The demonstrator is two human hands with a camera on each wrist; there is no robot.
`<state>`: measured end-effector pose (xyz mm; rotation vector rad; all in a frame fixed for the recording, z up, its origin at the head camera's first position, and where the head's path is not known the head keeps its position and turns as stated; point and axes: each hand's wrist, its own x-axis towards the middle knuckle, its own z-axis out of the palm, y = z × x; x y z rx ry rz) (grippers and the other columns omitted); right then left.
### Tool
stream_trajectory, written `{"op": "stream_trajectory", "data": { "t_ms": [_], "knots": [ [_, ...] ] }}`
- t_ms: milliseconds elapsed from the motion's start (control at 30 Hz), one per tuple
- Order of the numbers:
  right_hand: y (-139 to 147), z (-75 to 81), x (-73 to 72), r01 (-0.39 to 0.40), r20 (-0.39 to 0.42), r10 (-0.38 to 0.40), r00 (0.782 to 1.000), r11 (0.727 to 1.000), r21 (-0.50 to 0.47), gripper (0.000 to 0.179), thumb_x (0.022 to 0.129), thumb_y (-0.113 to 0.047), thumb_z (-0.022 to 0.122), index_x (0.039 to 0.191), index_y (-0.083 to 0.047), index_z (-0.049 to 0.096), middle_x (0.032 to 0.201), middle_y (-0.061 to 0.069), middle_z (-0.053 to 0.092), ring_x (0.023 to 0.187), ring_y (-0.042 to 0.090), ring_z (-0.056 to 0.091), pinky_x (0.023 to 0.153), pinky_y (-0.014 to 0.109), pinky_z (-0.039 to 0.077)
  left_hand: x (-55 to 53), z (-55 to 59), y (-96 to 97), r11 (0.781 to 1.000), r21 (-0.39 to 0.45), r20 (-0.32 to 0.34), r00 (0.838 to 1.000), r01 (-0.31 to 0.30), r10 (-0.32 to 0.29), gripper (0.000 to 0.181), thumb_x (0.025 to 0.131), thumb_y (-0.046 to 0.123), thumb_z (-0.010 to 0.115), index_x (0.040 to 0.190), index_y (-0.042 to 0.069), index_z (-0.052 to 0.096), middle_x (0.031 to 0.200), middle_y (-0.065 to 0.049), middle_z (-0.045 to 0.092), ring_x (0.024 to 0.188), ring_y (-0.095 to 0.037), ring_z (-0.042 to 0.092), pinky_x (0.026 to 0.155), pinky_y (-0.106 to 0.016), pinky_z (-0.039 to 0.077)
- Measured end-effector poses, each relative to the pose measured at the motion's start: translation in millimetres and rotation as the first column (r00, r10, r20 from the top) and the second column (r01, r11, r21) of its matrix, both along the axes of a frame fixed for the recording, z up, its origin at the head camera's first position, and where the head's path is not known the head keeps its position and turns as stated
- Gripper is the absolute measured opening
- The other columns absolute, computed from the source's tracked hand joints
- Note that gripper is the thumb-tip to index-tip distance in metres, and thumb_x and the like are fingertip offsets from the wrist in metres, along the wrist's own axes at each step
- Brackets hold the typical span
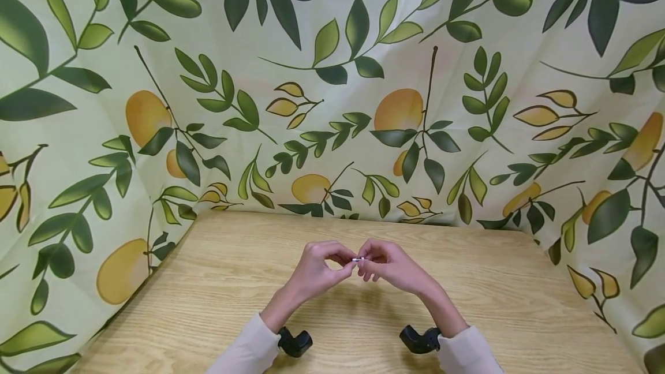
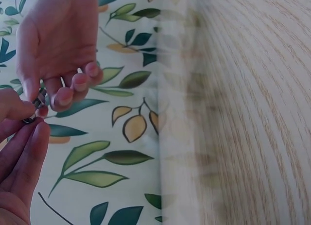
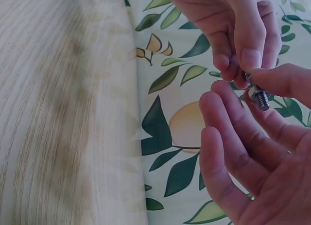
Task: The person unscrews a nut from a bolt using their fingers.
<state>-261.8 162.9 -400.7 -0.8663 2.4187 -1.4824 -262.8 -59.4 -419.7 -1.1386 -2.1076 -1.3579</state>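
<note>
A small metal bolt [image 1: 357, 260] is held between both hands above the table. My left hand [image 1: 318, 270] pinches one end between thumb and fingertips. From the other side, my right hand [image 1: 392, 263] grips it with thumb and index finger, the other fingers loosely bent. In the right wrist view the threaded end of the bolt [image 3: 263, 101] sticks out past what looks like a nut [image 3: 252, 92] at the right fingertips. Most of the bolt's left end is hidden by fingers; in the left wrist view only a dark metallic part [image 2: 39, 101] shows.
A light wood-grain table [image 1: 249, 247] lies under the hands. Cloth walls [image 1: 343, 103] printed with leaves and orange fruit stand behind it and at both sides. Black wrist mounts [image 1: 296, 344] project inward from both sleeves, low over the table.
</note>
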Motion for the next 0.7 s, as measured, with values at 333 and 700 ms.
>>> {"op": "stream_trajectory", "data": {
  "t_ms": [333,700],
  "knots": [
    [-1.9,-0.9,1.4,0.016,-0.012,-0.016,1.0,0.999,-0.028,0.024,0.094,-0.007,0.069,0.113,0.002,0.057,0.093,0.019,0.074,0.077,0.018,0.071,0.067,0.03,0.061,1.8,0.7,1.7,1.0,-0.01,0.008,1.0,-0.006,0.006,0.009,0.086,-0.001,0.077,0.094,0.004,0.079,0.087,-0.008,0.079,0.076,-0.007,0.074,0.071,-0.021,0.064],
    [1.7,-0.1,-2.0,0.008,0.019,-0.008,1.0,1.0,0.015,0.024,0.106,-0.023,0.056,0.107,-0.002,0.068,0.092,0.016,0.073,0.079,0.018,0.071,0.07,0.032,0.062,2.3,0.8,1.1,1.0,-0.003,-0.006,1.0,-0.017,0.017,0.011,0.087,-0.001,0.076,0.094,0.007,0.079,0.086,-0.006,0.079,0.076,-0.008,0.075,0.071,-0.02,0.064]
  ]
}}
